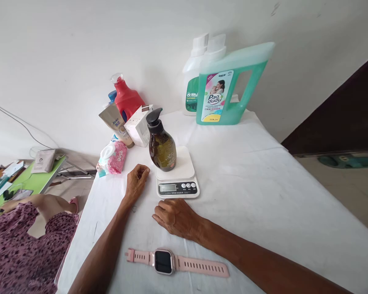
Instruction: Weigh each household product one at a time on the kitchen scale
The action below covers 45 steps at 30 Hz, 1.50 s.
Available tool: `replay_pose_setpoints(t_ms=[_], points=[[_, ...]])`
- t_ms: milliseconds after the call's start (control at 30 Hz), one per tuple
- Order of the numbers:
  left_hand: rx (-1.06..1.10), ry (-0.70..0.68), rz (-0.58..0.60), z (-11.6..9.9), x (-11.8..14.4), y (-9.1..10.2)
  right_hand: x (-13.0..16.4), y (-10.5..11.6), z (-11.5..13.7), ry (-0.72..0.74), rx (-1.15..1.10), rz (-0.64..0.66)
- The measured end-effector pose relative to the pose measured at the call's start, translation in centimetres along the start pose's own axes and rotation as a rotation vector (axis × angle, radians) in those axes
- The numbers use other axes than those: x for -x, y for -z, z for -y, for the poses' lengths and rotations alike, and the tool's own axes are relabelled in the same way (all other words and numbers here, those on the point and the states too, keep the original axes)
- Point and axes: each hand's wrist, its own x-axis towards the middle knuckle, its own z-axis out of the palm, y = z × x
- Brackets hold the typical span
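Note:
A dark brown pump bottle (162, 149) with a black pump head stands on a white digital kitchen scale (184, 163). The scale's display (168, 188) shows no readable figure. To the left of the scale, my left hand (137, 180) rests on the table with its fingers curled in and nothing seen in them. Just in front of the scale's near edge lies my right hand (178, 218), loosely closed, back upward, with no object showing. Closer to me, a smartwatch with a pink strap (202, 266) lies flat, its screen dark.
On the white-covered table (248, 183) stand a green detergent jug (216, 110) and white detergent bottles (191, 85) at the back. Back left are a red bottle (127, 96), a tube (113, 120), a white box (138, 130) and a wipes pack (118, 157). A person (27, 241) sits left.

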Motion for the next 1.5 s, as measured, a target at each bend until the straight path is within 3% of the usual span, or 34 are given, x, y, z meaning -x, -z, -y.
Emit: replay_pose_setpoints(t_ms=[300, 433, 567, 700, 833, 933, 1000, 1167, 1267, 1367, 1500], points=[[0.008, -0.006, 0.005, -0.1, 0.1, 0.0, 0.0, -0.1, 0.0, 0.005, 0.002, -0.023], [0.118, 0.011, -0.040, -0.7, 0.0, 0.2, 0.0, -0.3, 0.1, -0.006, -0.002, -0.027], [0.190, -0.107, -0.108, -4.2, 0.0, 0.3, 0.0, -0.3, 0.2, -0.010, 0.011, -0.011], [0.157, -0.272, -0.054, -8.8, -0.3, -0.7, 0.0, -0.2, 0.2, 0.006, 0.029, 0.026], [0.001, -0.254, -0.125, -10.8, -1.0, -2.8, 0.0, -0.1, 0.2, 0.015, 0.037, 0.033], [-0.047, -0.192, -0.216, -10.6, -1.2, -3.3, -0.1, 0.0, 0.2, 0.007, 0.040, 0.053], [-0.020, -0.172, -0.261, -10.1, -1.3, -2.6, -0.1, 0.2, 0.2, 0.000, 0.037, 0.077], [-0.145, -0.063, -0.478, -8.5, -2.5, 2.1, -0.3, 0.5, 0.3, -0.012, 0.016, 0.133], [-0.294, 0.054, -0.513, -7.0, -4.0, 4.2, -0.3, 0.2, 0.3, -0.023, 0.017, 0.132], [-0.339, 0.125, -0.498, -5.1, -5.7, 4.5, -0.2, -0.2, 0.2, -0.017, 0.027, 0.098], [-0.306, 0.119, -0.521, -3.2, -7.7, 3.6, 0.0, -0.8, 0.0, 0.005, 0.018, 0.032]])
